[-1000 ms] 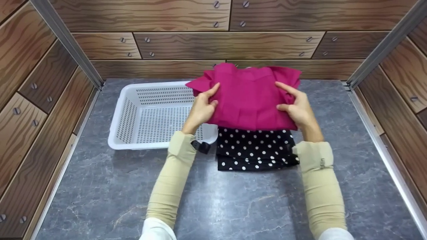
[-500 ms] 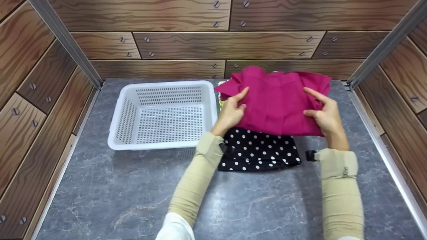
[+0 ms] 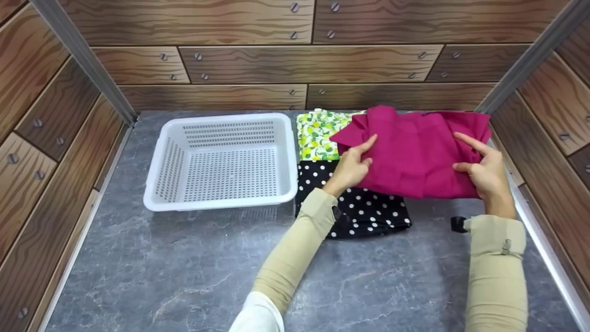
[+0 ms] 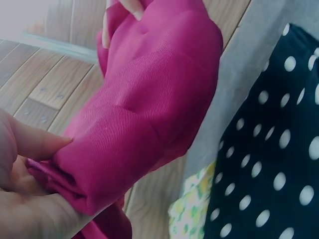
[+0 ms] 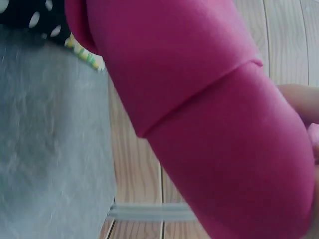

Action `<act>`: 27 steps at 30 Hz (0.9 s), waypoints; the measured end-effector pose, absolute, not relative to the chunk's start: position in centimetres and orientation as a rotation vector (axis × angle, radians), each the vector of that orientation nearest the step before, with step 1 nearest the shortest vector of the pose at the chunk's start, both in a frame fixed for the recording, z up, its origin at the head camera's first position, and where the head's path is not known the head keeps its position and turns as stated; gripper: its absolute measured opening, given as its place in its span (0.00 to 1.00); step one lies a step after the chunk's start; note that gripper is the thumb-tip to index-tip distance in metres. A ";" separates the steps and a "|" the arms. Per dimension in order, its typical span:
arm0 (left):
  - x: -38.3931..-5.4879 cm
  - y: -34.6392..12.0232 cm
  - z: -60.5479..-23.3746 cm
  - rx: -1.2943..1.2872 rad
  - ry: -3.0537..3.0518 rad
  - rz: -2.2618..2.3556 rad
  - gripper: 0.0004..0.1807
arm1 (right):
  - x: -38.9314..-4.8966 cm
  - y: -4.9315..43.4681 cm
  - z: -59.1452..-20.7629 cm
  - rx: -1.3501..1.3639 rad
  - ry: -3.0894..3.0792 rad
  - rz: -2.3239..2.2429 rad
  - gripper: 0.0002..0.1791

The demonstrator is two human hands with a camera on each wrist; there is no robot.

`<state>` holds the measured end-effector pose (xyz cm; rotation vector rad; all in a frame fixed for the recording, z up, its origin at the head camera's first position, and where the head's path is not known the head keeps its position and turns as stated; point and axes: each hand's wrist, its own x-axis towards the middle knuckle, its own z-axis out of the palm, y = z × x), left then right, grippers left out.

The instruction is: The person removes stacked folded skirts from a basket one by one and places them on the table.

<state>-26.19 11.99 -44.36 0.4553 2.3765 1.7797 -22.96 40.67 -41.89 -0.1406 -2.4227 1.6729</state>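
Note:
A magenta pleated skirt (image 3: 415, 154), loosely folded, is held up between both hands at the right of the head view. My left hand (image 3: 354, 167) grips its left side with thumb and fingers, and in the left wrist view the cloth bunches at that thumb (image 4: 42, 142). At the other side my right hand (image 3: 486, 173) pinches the cloth, index finger extended along it. The skirt overlaps a folded black cloth with white dots (image 3: 368, 212) and a folded white cloth with a lemon print (image 3: 322, 133), hiding part of each.
A white perforated plastic basket (image 3: 230, 200) stands on the left, close beside the two folded cloths. Grey marbled tabletop (image 3: 184, 267) spreads in front. Wood-patterned walls (image 3: 239, 64) enclose the back and both sides, with a metal rail (image 3: 548, 249) along the right edge.
Both hands have carried the magenta skirt to the right and slightly toward me. The lemon-print cloth behind it has come into view, and the basket's right side is uncovered.

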 end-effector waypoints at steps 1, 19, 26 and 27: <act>-26.1 12.3 -44.6 0.454 2.383 1.771 0.35 | -23.0 41.0 -42.0 -0.143 -2.421 1.675 0.46; -22.9 19.8 -47.8 0.495 2.262 1.715 0.42 | -21.8 48.4 -43.7 -0.131 -2.556 1.504 0.47; -22.2 20.2 -50.9 0.458 2.241 1.537 0.38 | -22.2 49.7 -48.3 -0.182 -2.704 1.404 0.43; -22.3 20.2 -51.1 0.448 2.252 1.524 0.37 | -22.2 49.9 -48.7 -0.224 -2.726 1.354 0.42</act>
